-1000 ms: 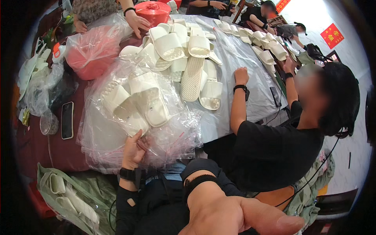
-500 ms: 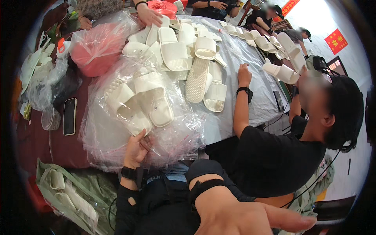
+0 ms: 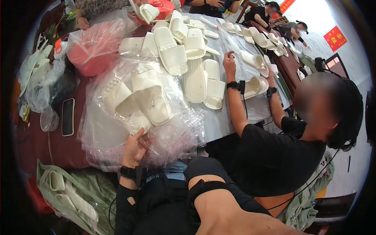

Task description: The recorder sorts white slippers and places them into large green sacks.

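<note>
Co-worker's hand (image 3: 270,81) has swung slippers (image 3: 253,60) left, nearer us; our R hand (image 3: 243,222) has sunk, fingers outta frame, so can't tell its grip. Our L hand (image 3: 135,149) still pinches white slipper pair (image 3: 156,100) on clear bags (image 3: 100,135), near left: nothing's moved on there.

Lighting: bright, diffuse indoor light; source out of view. Highlights: wall (image 3: 319,17) at upper right, washed toward white. Glare: scattered glints on clear plastic bags (image 3: 178,135). Shadows: soft, under straps of white slippers (image 3: 171,53). Dark areas: black trousers (image 3: 156,213), little detail. Blur: co-worker's face (image 3: 317,100), smeared. Distortion: fisheye, edges bowed, corners black; right hand (image 3: 243,223) oversized, cropped below.
</note>
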The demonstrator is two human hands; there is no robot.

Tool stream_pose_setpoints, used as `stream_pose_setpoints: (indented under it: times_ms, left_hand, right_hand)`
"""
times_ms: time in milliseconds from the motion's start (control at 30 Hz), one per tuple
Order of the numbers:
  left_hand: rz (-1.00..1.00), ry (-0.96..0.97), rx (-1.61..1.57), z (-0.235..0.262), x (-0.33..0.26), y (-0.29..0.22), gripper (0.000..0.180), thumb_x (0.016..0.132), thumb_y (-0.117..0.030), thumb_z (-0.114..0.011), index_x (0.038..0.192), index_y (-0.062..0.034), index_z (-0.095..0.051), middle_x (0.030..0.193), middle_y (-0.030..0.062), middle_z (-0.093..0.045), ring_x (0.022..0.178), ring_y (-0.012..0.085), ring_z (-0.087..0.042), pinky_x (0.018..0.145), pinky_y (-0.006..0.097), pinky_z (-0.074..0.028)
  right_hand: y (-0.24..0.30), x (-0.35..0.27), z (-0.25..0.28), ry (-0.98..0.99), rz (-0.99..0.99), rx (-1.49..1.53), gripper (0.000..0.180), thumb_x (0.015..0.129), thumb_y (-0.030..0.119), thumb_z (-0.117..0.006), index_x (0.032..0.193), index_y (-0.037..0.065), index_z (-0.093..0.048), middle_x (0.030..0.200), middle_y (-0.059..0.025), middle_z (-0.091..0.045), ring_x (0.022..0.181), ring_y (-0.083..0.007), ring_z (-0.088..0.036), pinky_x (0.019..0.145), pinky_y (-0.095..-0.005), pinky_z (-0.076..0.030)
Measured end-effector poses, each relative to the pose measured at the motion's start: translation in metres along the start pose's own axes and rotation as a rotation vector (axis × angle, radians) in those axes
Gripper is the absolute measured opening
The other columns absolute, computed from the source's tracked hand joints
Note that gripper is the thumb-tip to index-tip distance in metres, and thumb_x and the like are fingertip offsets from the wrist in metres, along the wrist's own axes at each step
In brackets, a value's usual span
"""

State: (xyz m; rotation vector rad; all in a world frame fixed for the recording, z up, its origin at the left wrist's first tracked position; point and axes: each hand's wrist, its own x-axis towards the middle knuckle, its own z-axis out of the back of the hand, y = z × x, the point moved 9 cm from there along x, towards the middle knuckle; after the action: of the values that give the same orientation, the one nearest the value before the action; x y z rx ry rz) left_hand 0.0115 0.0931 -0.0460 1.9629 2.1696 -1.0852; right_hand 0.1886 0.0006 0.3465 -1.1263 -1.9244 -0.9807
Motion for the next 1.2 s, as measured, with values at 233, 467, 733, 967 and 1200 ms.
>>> stream_pose_setpoints:
  times_ms: [233,467,733,967,1200]
  left_hand:
    - [0.023,0.025,-0.017,-0.001,0.005,0.008,0.023,0.090,-0.012,-0.055,0.113,-0.0068,-0.052,0.099,0.0061,-0.063,0.081,0.0196,-0.062,0.067,0.033,-0.052]
    - [-0.034,0.004,-0.002,-0.004,-0.005,-0.002,0.019,0.092,-0.014,-0.052,0.107,-0.0027,-0.054,0.094,0.0094,-0.063,0.079,0.0207,-0.063,0.069,0.034,-0.053]
    - [-0.018,0.006,-0.011,-0.002,-0.001,-0.002,0.019,0.092,-0.015,-0.053,0.107,-0.0025,-0.054,0.095,0.0089,-0.064,0.079,0.0201,-0.063,0.069,0.033,-0.054]
    - [-0.027,-0.016,-0.130,-0.013,-0.012,-0.009,0.016,0.092,-0.014,-0.052,0.099,-0.0009,-0.056,0.087,0.0086,-0.063,0.075,0.0162,-0.062,0.068,0.028,-0.052]
    - [-0.043,0.124,-0.060,-0.073,-0.056,-0.038,0.033,0.086,-0.010,-0.059,0.116,0.0029,-0.051,0.093,0.0058,-0.063,0.069,0.0108,-0.057,0.058,0.022,-0.047]
  right_hand:
    - [0.011,-0.022,-0.026,0.008,-0.017,-0.057,0.033,0.097,0.027,-0.039,0.094,0.009,-0.066,0.104,-0.0070,-0.056,0.088,-0.0292,-0.054,0.075,-0.0367,-0.047]
    - [0.004,0.034,0.029,0.003,-0.030,-0.067,0.031,0.097,0.027,-0.040,0.094,0.011,-0.066,0.104,-0.0056,-0.056,0.088,-0.0291,-0.054,0.075,-0.0369,-0.047]
    - [0.001,0.039,0.032,0.006,-0.047,-0.098,0.030,0.097,0.026,-0.040,0.094,0.012,-0.066,0.103,-0.0040,-0.057,0.088,-0.0290,-0.053,0.075,-0.0371,-0.047]
    - [0.009,0.008,0.092,-0.185,0.191,-0.410,0.041,0.095,0.043,-0.038,0.111,0.010,-0.055,0.097,-0.0193,-0.059,0.095,-0.0356,-0.054,0.086,-0.0500,-0.040]
    - [-0.028,-0.042,0.162,-0.380,-0.476,-0.744,0.033,0.091,0.031,-0.047,0.088,0.000,-0.057,0.082,-0.0178,-0.060,0.078,-0.0283,-0.056,0.081,-0.0429,-0.041]
